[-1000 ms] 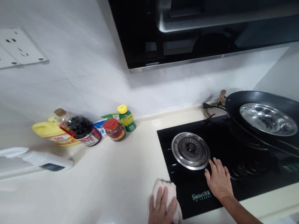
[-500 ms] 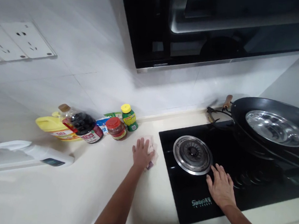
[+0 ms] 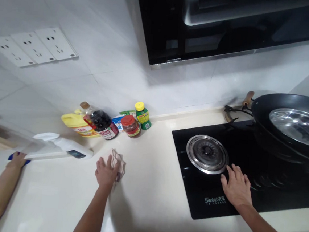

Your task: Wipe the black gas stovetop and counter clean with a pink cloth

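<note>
On the pale worktop [image 3: 149,166], my left hand [image 3: 105,173] grips a crumpled, light pinkish cloth [image 3: 117,163], which shows along the fingers' right side. The cloth lies against the surface in front of the jars and bottles. My right hand [image 3: 237,186] rests flat on the black glass hob [image 3: 178,147], fingers stretched out and holding nothing. Its fingertips are just beside the round metal burner [image 3: 207,154]. A red-lidded jar [image 3: 131,125] and a green bottle with a yellow cap [image 3: 143,115] stand beyond my left hand.
Another person's hand [image 3: 17,160] presses a blue cloth [image 3: 26,162] at far left. Nearby are a white spray bottle [image 3: 69,146], a dark sauce bottle [image 3: 101,123] and a yellow bottle [image 3: 74,122]. A wok [image 3: 262,104] holds a metal bowl [image 3: 301,126]. The range hood [image 3: 218,45] hangs overhead.
My left hand has slid left with the cloth, away from the hob's edge. My right hand stays by the burner. Another person's arm with a blue cloth has come into view at left.
</note>
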Motion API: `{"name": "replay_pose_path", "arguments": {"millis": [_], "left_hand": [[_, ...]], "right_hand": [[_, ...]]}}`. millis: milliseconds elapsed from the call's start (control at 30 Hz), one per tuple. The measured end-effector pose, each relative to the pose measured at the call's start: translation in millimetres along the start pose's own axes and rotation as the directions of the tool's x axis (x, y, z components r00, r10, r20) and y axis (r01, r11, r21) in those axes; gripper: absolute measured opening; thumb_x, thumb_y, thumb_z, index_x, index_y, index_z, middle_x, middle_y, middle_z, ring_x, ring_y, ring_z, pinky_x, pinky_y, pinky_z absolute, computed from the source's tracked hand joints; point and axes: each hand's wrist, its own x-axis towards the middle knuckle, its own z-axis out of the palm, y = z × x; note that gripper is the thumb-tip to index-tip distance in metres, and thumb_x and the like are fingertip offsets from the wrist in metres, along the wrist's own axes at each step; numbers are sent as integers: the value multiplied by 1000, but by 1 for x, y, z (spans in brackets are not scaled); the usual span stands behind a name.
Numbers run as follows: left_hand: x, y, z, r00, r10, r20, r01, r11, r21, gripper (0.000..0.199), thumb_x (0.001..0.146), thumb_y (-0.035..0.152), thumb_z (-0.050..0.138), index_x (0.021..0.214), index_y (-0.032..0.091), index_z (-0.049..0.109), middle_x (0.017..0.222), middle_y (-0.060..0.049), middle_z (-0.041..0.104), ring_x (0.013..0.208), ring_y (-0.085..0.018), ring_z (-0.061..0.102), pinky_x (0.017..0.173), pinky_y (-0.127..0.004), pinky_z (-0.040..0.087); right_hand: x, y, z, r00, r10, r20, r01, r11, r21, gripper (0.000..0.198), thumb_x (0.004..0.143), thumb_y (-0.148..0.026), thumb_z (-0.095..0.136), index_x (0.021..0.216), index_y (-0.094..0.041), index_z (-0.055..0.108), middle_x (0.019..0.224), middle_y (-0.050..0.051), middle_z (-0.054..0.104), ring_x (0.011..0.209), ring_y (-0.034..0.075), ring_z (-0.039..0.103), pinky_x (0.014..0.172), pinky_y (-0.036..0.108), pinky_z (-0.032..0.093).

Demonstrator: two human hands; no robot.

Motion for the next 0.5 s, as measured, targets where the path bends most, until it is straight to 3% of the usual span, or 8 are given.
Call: {"name": "replay_pose_path", "arguments": {"millis": [100, 233, 367, 433, 500], "left_hand": [[-14, 18, 5, 999, 45, 1, -45, 999, -16, 63, 99, 50, 41, 152, 17, 49, 167, -24, 35, 155, -43, 31, 115, -64, 40], [-59, 81, 27, 956, 291, 19, -289, 954, -82, 58, 99, 50, 44, 151, 25, 52, 169, -18, 37, 157, -38, 30, 118, -57, 39], [-132, 135, 45, 824, 566, 6, -558, 814, -162, 54, 98, 48, 48, 151, 37, 50, 170, -9, 37, 159, -33, 29, 119, -54, 36], [-172, 143, 46, 743, 669, -13, -659, 728, -191, 60, 94, 48, 55, 153, 42, 45, 172, -4, 34, 160, -32, 27, 121, -52, 35], [-206, 136, 43, 674, 738, -29, -726, 655, -208, 66, 91, 49, 59, 154, 44, 43, 172, -1, 33, 160, -31, 28, 121, -50, 34]], "right_hand": [[0, -1, -1, 1000, 2, 4, -2, 1000, 13, 59, 101, -44, 29, 142, -9, 54, 159, 21, 45, 154, 33, 32, 124, 58, 26], [0, -1, -3, 1000, 0, -7, 1, 1000, 25, 61, 102, -46, 27, 141, -8, 55, 158, 23, 47, 153, 34, 34, 123, 58, 27], [0, 1, -3, 1000, 0, -7, 1, 999, 44, 62, 101, -49, 27, 141, -10, 54, 157, 21, 48, 153, 33, 34, 123, 59, 28], [-1, 4, -2, 1000, -1, -2, 2, 999, 48, 62, 101, -50, 27, 140, -11, 55, 156, 21, 48, 153, 33, 34, 123, 58, 28], [-2, 6, 0, 1000, -5, -4, 5, 999, 45, 63, 100, -51, 26, 139, -11, 55, 156, 20, 49, 153, 33, 35, 123, 58, 29]]}}
